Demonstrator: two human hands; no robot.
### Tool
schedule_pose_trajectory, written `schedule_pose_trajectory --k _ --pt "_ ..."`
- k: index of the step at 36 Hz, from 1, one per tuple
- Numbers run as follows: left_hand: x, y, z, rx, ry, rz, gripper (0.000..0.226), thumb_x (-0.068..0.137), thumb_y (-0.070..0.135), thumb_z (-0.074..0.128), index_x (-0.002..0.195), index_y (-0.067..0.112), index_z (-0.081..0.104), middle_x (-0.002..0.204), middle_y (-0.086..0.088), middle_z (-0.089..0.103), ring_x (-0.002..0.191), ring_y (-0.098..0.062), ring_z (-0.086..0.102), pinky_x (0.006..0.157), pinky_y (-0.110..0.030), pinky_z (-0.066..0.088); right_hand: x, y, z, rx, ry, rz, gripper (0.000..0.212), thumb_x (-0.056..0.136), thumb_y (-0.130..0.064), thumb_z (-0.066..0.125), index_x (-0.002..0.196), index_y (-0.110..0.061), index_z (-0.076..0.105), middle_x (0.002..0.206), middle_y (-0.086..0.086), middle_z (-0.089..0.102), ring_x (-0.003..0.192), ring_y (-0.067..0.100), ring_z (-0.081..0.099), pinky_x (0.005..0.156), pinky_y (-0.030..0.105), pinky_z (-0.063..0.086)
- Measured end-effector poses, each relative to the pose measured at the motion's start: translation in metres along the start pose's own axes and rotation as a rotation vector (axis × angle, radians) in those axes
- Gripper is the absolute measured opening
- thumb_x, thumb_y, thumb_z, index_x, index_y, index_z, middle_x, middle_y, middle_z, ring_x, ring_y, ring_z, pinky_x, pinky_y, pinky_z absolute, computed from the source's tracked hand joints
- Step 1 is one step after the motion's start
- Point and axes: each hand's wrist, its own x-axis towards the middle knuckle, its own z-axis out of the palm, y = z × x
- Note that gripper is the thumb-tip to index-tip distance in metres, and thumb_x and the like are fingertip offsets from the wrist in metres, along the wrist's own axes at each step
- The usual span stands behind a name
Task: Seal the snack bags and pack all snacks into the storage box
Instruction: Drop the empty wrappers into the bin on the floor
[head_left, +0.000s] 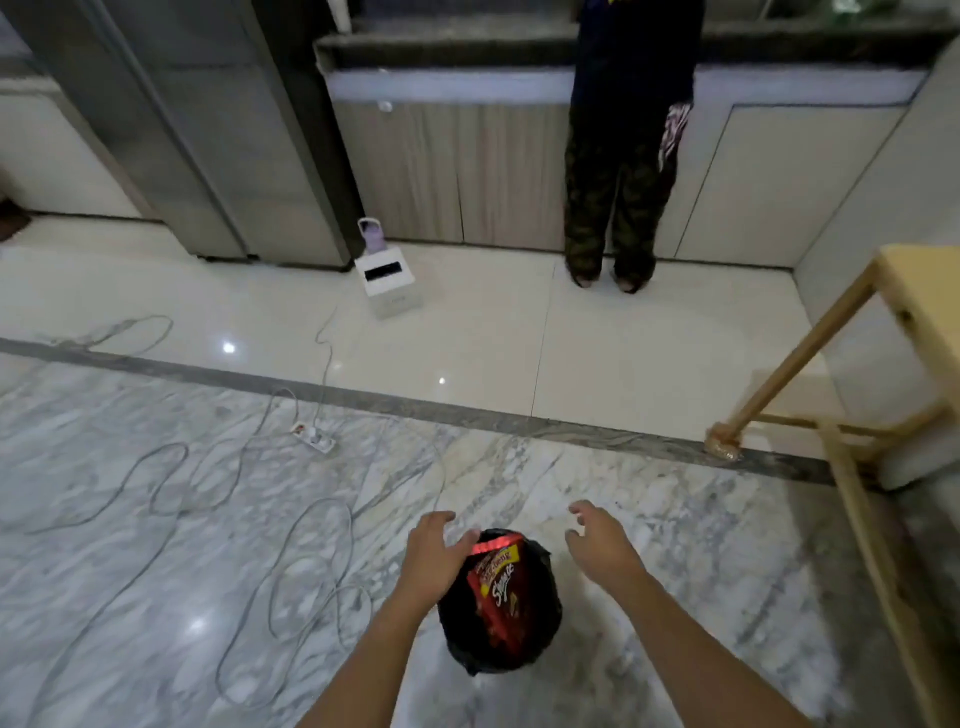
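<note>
Our left fingers (470, 538) are spread and loosely bent, holding nothing. Their tips lie at the bright top edge of the red snack bag (498, 587), though we cannot tell whether they touch it or hang just above. Our left hand (431, 561) sits over the bag's left shoulder. Our right hand (597, 540) is off to the right with its fingers slack, a little hooked and empty, clear of the bag.

The snack bag stands inside a black plastic bag (540, 623) on the marble floor (156, 519), between our two wrists. Its long axis runs from that top edge, farthest from us, back toward our body. The left hand is plainly nearer, so we judge the top edge is its to pinch, while the right must come in leftward.

We see no storage box. Beyond lie loose cables (171, 467), a power strip (314, 439), a wooden table leg (779, 395) and someone standing at the counter (618, 182).
</note>
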Motion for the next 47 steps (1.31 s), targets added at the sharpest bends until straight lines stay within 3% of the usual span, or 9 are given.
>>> schedule_pose_trajectory --k 16,19,22,25,30,34,37,41,47 --pt "-0.072 0.16 -0.048 0.154 -0.002 0.5 0.047 0.089 0.041 0.054 0.126 0.012 0.049 0.136 -0.005 0.045 0.123 -0.02 0.045 0.101 -0.031 0.038 -0.167 -0.04 -0.139 0.057 0.438 -0.02 0.038 0.095 -0.022 0.045 0.133 -0.017 0.042 0.127 0.005 0.051 0.106 0.02 0.053 0.078 0.027 0.042" --pt "-0.091 0.17 -0.026 0.254 -0.074 0.589 0.045 0.089 0.042 0.053 0.125 0.015 0.05 0.135 -0.003 0.046 0.123 -0.019 0.044 0.098 -0.033 0.04 -0.213 -0.015 -0.142 0.129 0.536 0.046 0.024 0.094 -0.026 0.046 0.117 -0.023 0.052 0.107 -0.001 0.058 0.093 0.018 0.057 0.074 0.03 0.049" --pt "-0.12 0.18 0.005 0.348 -0.16 0.668 0.046 0.088 0.043 0.054 0.125 0.016 0.05 0.134 -0.002 0.046 0.122 -0.02 0.044 0.095 -0.034 0.041 -0.271 0.021 -0.14 0.13 0.611 0.114 0.012 0.093 -0.02 0.044 0.088 -0.028 0.051 0.086 -0.007 0.052 0.085 0.017 0.053 0.06 0.021 0.04" --pt "-0.164 0.194 0.043 0.394 -0.245 0.763 0.044 0.088 0.044 0.053 0.123 0.017 0.051 0.13 -0.004 0.049 0.119 -0.022 0.046 0.092 -0.034 0.042 -0.339 0.063 -0.137 0.152 0.663 0.252 0.025 0.092 -0.022 0.046 0.115 -0.019 0.055 0.108 0.001 0.059 0.096 0.019 0.057 0.075 0.03 0.047" --pt "-0.263 0.215 0.119 0.441 -0.461 0.978 0.043 0.087 0.041 0.054 0.121 0.014 0.053 0.126 -0.006 0.05 0.116 -0.023 0.047 0.085 -0.032 0.043 -0.464 0.142 -0.117 0.236 0.834 0.495 0.021 0.089 -0.022 0.048 0.107 -0.019 0.059 0.107 0.006 0.063 0.099 0.023 0.059 0.081 0.031 0.048" --pt "-0.353 0.218 0.178 0.512 -0.633 1.132 0.047 0.088 0.046 0.052 0.124 0.016 0.05 0.13 -0.002 0.049 0.122 -0.024 0.043 0.1 -0.037 0.04 -0.567 0.194 -0.09 0.37 0.938 0.717 0.02 0.089 -0.02 0.047 0.106 -0.021 0.058 0.111 0.003 0.059 0.102 0.02 0.058 0.085 0.029 0.047" --pt "-0.428 0.212 0.218 0.537 -0.696 1.218 0.042 0.086 0.045 0.055 0.118 0.018 0.053 0.126 -0.004 0.052 0.12 -0.023 0.044 0.097 -0.034 0.041 -0.645 0.228 -0.061 0.416 1.029 0.842 0.026 0.089 -0.021 0.047 0.112 -0.022 0.058 0.114 0.002 0.059 0.097 0.019 0.058 0.082 0.029 0.048" --pt "-0.53 0.185 0.268 0.578 -0.852 1.323 0.043 0.087 0.043 0.056 0.12 0.017 0.053 0.129 -0.005 0.051 0.118 -0.02 0.048 0.097 -0.031 0.043 -0.747 0.265 -0.012 0.462 1.094 0.971 0.016 0.09 -0.021 0.043 0.099 -0.025 0.055 0.107 0.004 0.061 0.078 0.017 0.055 0.067 0.028 0.045" --pt "-0.666 0.111 0.334 0.64 -1.028 1.433 0.041 0.088 0.045 0.053 0.12 0.02 0.051 0.133 -0.003 0.046 0.124 -0.02 0.042 0.1 -0.035 0.039 -0.878 0.314 0.072 0.57 1.221 1.112 0.014 0.088 -0.017 0.048 0.096 -0.021 0.059 0.096 0.004 0.06 0.087 0.019 0.056 0.076 0.028 0.044"
